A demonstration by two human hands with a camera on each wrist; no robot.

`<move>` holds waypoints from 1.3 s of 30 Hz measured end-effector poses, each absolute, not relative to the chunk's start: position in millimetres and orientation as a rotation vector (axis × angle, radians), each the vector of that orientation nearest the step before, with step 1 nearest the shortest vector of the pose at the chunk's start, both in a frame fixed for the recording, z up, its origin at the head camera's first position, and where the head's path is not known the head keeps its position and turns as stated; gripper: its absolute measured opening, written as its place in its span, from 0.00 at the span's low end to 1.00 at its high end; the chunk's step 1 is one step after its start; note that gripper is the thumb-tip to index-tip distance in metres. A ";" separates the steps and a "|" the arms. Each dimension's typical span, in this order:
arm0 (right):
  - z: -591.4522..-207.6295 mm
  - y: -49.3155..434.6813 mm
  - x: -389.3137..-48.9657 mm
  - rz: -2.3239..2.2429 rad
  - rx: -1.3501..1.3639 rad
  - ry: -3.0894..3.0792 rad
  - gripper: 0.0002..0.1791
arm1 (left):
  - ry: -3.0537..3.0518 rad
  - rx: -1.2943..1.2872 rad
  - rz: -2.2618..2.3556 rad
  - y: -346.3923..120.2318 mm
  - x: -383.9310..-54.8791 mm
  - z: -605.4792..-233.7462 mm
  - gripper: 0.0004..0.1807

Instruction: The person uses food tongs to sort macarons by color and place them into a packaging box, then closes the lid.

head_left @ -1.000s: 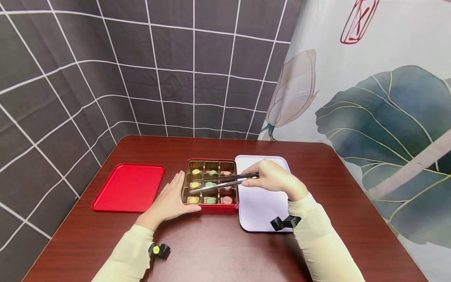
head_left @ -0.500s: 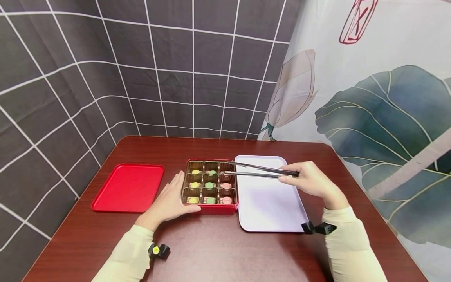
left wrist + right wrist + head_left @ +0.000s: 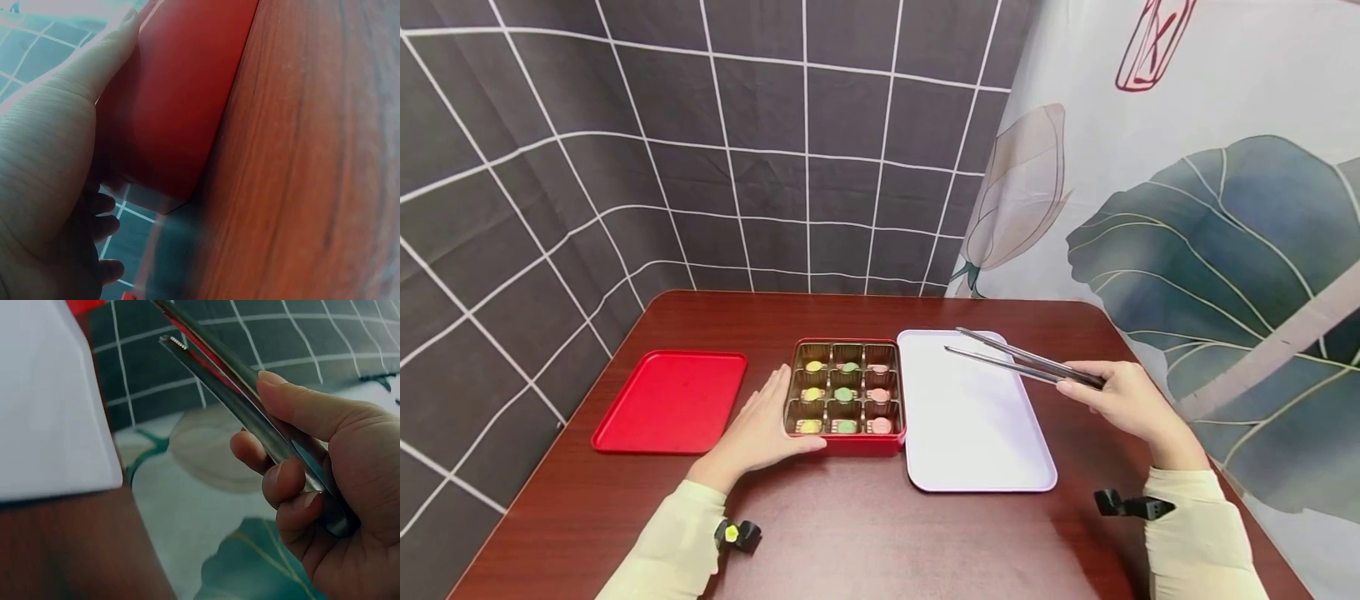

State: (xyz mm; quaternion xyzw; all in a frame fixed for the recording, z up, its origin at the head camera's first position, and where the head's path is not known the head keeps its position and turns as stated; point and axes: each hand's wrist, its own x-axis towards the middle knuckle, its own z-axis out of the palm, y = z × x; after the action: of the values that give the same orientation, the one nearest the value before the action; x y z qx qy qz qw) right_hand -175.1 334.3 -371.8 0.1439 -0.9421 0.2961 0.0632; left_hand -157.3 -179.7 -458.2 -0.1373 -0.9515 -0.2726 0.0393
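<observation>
A red box [image 3: 865, 447] with a gold divided insert stands mid-table. Its compartments hold small yellow [image 3: 812, 394], green [image 3: 844, 394] and pink [image 3: 878, 395] round pieces, several in all. My left hand [image 3: 756, 429] rests at the box's near left corner, fingers straight along the left side and thumb along the front wall. On the right, my right hand [image 3: 1131, 404] grips metal tongs [image 3: 1022, 358] near their closed end. The tongs' tips stand apart over the far part of a white tray [image 3: 977, 433], with nothing between them. The right wrist view shows thumb and fingers wrapped round the tongs [image 3: 269, 431].
A red flat lid or tray [image 3: 673, 404] lies on the wooden table [image 3: 865, 533] at the left. The white tray sits right beside the box. Behind the table hang a dark grid-patterned cloth [image 3: 760, 167] and a white cloth with plant prints [image 3: 1195, 250].
My right hand has drawn the tongs rightward, from over the box to over the white tray and beyond its right edge. The left hand and box have stayed in place.
</observation>
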 end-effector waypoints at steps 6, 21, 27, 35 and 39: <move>-385.8 359.6 -171.9 0.840 0.300 -2.849 0.24 | -2.912 -0.426 -0.843 -180.0 -157.8 -459.4 0.71; -408.2 418.9 -163.2 0.872 0.127 -2.963 0.29 | -2.922 -0.408 -0.860 -179.5 -159.1 -459.5 0.72; -419.6 441.9 -166.3 0.745 0.147 -2.947 0.27 | -2.924 -0.406 -0.865 -179.1 -158.5 -458.5 0.72; -433.4 446.7 -172.0 0.678 0.085 -2.891 0.28 | -2.920 -0.408 -0.861 -178.8 -158.7 -458.7 0.72; -441.1 435.2 -176.9 0.634 -0.005 -2.846 0.31 | -2.920 -0.404 -0.863 -179.3 -159.3 -460.0 0.72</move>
State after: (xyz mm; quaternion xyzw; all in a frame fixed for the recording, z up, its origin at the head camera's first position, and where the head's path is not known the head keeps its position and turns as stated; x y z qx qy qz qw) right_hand -176.9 435.2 -441.1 -0.0018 -0.9699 0.2160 0.1124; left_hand -159.3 -179.3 -460.0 -0.1314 -0.9501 -0.2807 0.0353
